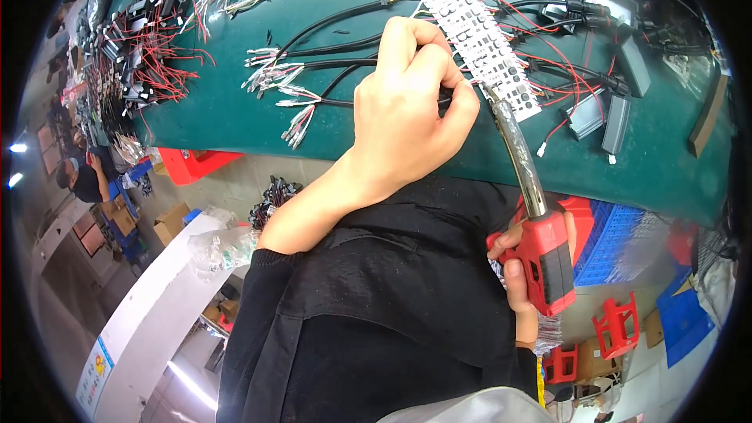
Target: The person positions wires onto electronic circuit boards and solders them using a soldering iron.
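Observation:
My left hand [407, 106] is closed in a pinch on a black cable, beside the lower end of a white circuit board panel [474, 27]; the fingertips are partly hidden. My right hand [517, 278] is wrapped round the red and black handle of a soldering gun [547, 262]. Its long metal barrel points up and away, and the tip is at the panel's left edge, close to my left fingers. Whether the tip touches a joint is too small to tell. Several black cables [333, 14] with stripped, tinned wire ends fan out left of the panel.
The work lies on a green table mat [227, 117]. Bundled wires with connectors [153, 55] are heaped at the far left. Grey metal cases [616, 124] with red wires lie right of the panel. Below the table edge stand a blue crate [607, 243] and red stools [619, 325].

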The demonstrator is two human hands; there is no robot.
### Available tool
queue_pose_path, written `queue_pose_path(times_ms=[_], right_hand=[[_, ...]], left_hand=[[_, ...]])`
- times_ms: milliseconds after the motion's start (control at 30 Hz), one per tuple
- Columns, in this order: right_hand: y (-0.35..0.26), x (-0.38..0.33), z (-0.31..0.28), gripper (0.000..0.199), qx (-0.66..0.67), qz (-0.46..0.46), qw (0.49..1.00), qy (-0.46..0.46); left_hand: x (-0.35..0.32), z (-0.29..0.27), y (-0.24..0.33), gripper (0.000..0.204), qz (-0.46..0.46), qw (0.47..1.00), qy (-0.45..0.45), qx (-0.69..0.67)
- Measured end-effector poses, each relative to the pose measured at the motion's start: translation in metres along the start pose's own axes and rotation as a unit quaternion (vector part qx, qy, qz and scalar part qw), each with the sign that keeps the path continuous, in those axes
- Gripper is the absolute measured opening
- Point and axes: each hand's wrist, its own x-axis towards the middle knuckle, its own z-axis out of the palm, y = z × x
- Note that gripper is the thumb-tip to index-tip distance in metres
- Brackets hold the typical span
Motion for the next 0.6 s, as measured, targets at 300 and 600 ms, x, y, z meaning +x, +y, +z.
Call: queue_pose_path(times_ms=[300,600], right_hand=[[-0.004,-0.004,0.003,0.069,0.023,0.025,0.999,0.042],[-0.012,0.005,0.004,0.068,0.042,-0.035,0.998,0.021]], left_hand=[[0.0,0.001,0.0,0.011,0.001,1.0,0.005,-0.004],[0.0,0.002,-0.001,0.011,0.005,1.0,0.011,-0.007]])
